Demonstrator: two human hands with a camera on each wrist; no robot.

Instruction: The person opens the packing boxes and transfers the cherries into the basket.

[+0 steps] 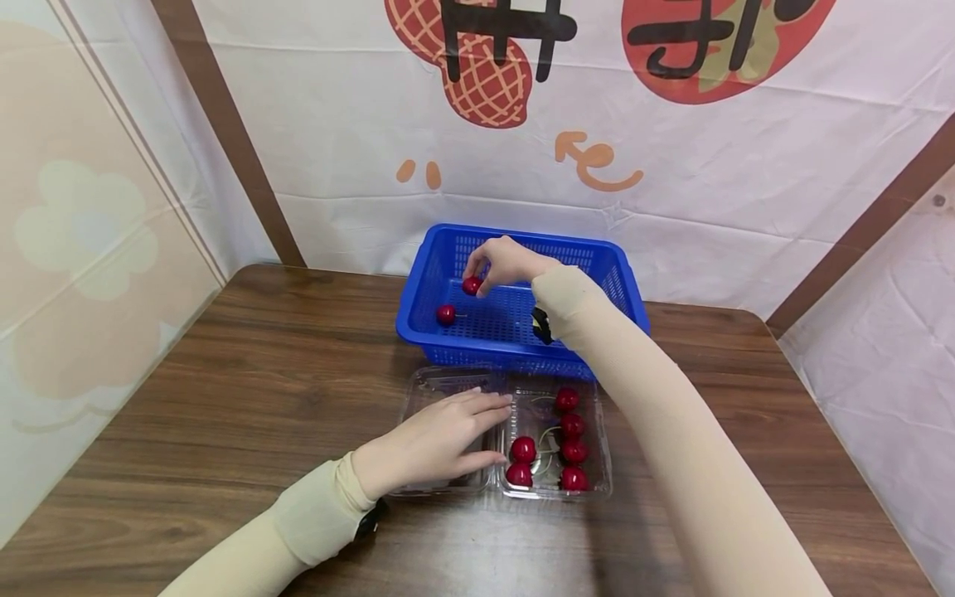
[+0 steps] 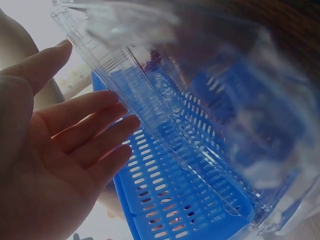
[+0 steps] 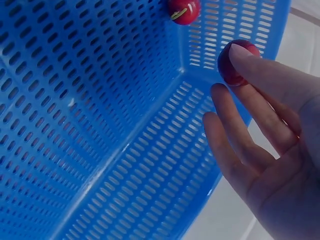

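My right hand (image 1: pixel 507 259) pinches a red cherry (image 3: pixel 235 62) between thumb and fingers, inside the walls of the blue basket (image 1: pixel 409 311). A second cherry (image 1: pixel 446 314), with a stem, lies on the basket floor to the left of that hand. Fingers straight and spread, my left hand (image 1: pixel 440 439) lies over the lid half of a clear plastic clamshell box (image 1: pixel 603 464), its fingertips right at the fold between the halves. Several cherries (image 1: pixel 573 452) sit in the right half, most of them lined up along its right side, two at its left.
The basket stands at the back of the brown wooden table (image 1: pixel 283 398), directly behind the clamshell box. Beyond the table's back edge hangs a white printed cloth (image 1: pixel 336 124). My right forearm reaches across the basket's right front corner.
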